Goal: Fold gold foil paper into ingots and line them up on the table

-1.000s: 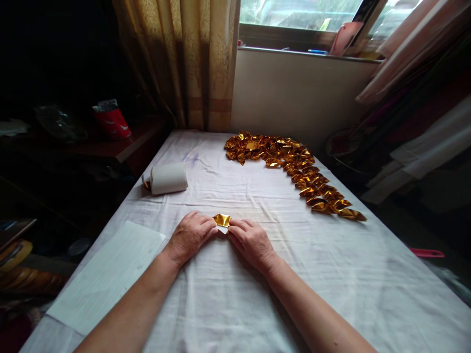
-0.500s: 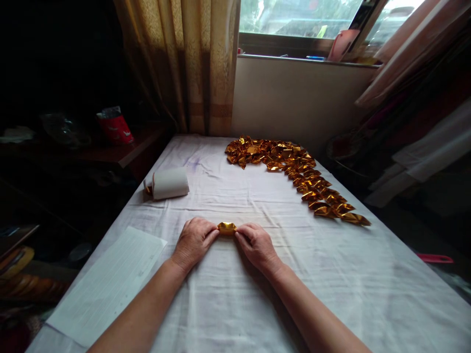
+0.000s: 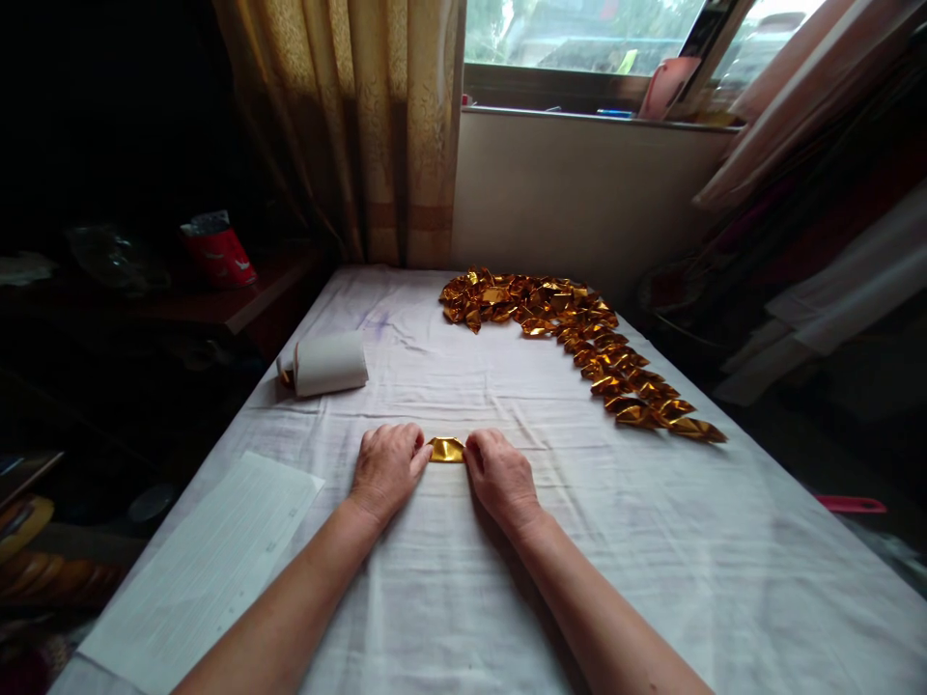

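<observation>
A small folded piece of gold foil paper (image 3: 447, 450) lies low over the white cloth, stretched between my two hands. My left hand (image 3: 391, 461) pinches its left end between thumb and fingers. At the opposite end, my right hand (image 3: 501, 473) is closed on it the same way. Only the shiny middle of the foil shows; both tips are hidden by my fingers. Toward the far right, a curved heap of folded gold foil pieces (image 3: 536, 301) trails down along the table's right side.
The table is covered with a white cloth (image 3: 449, 589). A white roll (image 3: 331, 364) lies at the left, and a lined paper sheet (image 3: 210, 560) is beside my left forearm. A red container (image 3: 219, 257) stands on the dark side furniture. Beyond the table hangs a gold curtain (image 3: 406, 125).
The foil piece now looks flatter, with a broader face turned toward me. Both hands have rotated slightly, with the fingers curled more over its ends. The view has shifted a little.
</observation>
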The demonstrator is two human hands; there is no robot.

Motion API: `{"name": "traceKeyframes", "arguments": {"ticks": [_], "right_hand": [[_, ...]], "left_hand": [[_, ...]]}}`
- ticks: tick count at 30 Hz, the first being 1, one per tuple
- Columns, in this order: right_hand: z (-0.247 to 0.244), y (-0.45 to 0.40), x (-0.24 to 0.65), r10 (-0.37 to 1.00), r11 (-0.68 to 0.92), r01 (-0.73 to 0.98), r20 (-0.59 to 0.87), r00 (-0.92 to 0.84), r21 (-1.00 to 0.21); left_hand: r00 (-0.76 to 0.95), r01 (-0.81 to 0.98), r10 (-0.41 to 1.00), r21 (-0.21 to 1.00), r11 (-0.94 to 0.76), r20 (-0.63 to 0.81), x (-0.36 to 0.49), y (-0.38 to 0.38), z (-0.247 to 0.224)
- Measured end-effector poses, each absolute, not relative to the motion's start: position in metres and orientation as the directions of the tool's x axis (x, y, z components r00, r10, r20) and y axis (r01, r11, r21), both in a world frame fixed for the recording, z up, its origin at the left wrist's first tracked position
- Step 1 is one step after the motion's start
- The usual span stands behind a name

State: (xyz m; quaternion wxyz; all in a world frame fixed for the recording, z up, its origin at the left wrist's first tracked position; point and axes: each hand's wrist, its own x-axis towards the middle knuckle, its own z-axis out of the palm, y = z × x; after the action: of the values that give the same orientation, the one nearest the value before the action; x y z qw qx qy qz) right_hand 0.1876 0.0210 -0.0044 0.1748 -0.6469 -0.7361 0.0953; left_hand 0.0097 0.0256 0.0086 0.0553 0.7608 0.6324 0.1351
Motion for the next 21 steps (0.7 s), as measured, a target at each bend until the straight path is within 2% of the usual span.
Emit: {"name": "traceKeyframes", "arguments": {"ticks": [6,10,12,14,17,21], "right_hand": [[-0.008,0.018,0.188,0.967,0.206,0.926,0.213,-0.142,-0.317],[-0.013,0.010,0.183,0.896,0.414,0.870,0.287,-0.338,-0.268],[-0.015,0.007,0.179,0.872,0.488,0.828,0.198,-0.447,-0.278],[-0.014,0.006,0.175,0.877,0.473,0.823,0.086,-0.472,-0.314],[-0.010,0.004,0.175,0.900,0.403,0.849,-0.023,-0.436,-0.342],[-0.003,-0.003,0.185,0.928,0.319,0.889,-0.081,-0.363,-0.330]], "left_hand": [[0.148,0.938,0.971,0.285,-0.199,0.190,0.013,0.024,0.001],[0.156,0.936,0.965,0.279,-0.212,0.209,0.014,0.023,-0.002],[0.153,0.936,0.964,0.279,-0.212,0.218,0.013,0.023,-0.003],[0.150,0.934,0.963,0.287,-0.212,0.222,0.013,0.023,-0.004],[0.141,0.931,0.966,0.304,-0.204,0.217,0.011,0.023,-0.004],[0.132,0.932,0.968,0.307,-0.195,0.214,0.012,0.022,-0.003]]}}
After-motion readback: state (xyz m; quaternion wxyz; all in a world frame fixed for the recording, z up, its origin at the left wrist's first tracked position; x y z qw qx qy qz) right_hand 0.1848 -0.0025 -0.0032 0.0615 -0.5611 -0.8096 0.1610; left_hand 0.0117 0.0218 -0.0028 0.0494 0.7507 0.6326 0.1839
